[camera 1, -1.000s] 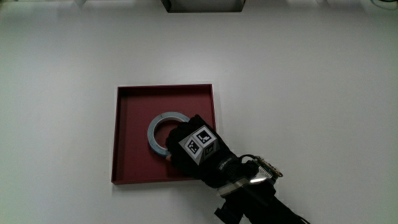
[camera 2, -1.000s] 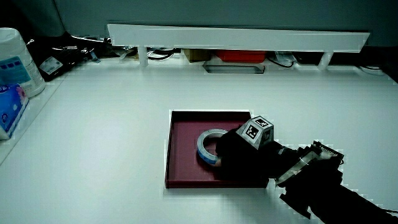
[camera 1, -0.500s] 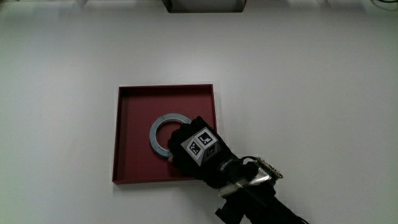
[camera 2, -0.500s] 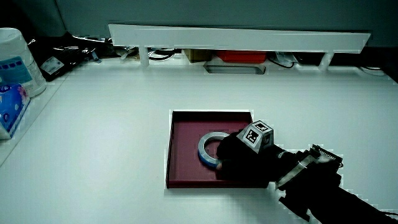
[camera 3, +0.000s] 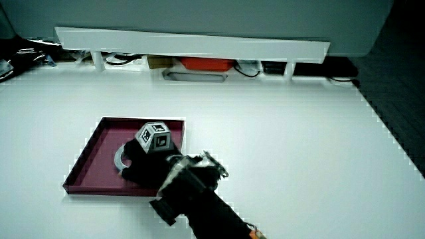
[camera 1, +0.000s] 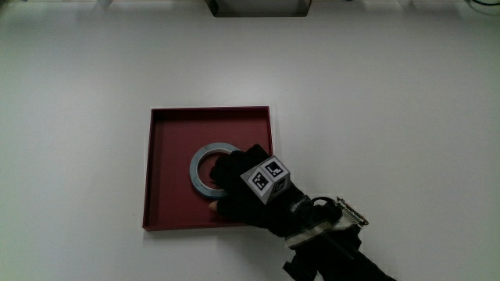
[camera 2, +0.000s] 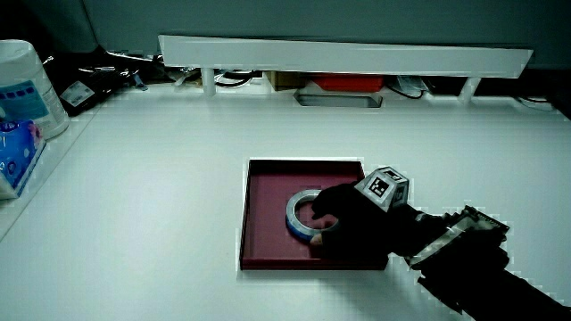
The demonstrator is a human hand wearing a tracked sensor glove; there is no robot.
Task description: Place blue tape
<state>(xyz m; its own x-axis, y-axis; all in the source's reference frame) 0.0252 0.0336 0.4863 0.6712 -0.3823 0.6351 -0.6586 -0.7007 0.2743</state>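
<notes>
The blue tape is a pale blue ring lying flat in the dark red tray on the white table. The gloved hand rests over the part of the ring nearer to the person, with its fingers curled on the rim. That part of the tape is hidden under the glove. In both side views the tape sits low inside the tray with the hand on it. The patterned cube stands on the back of the hand.
A low white partition runs along the table's edge farthest from the person, with a red item under it. A white wipes tub and a tissue pack stand at the table's side edge.
The hand has turned a little over the tape, and the cube has swung toward the tray's side wall. The tape and tray have stayed where they were.
</notes>
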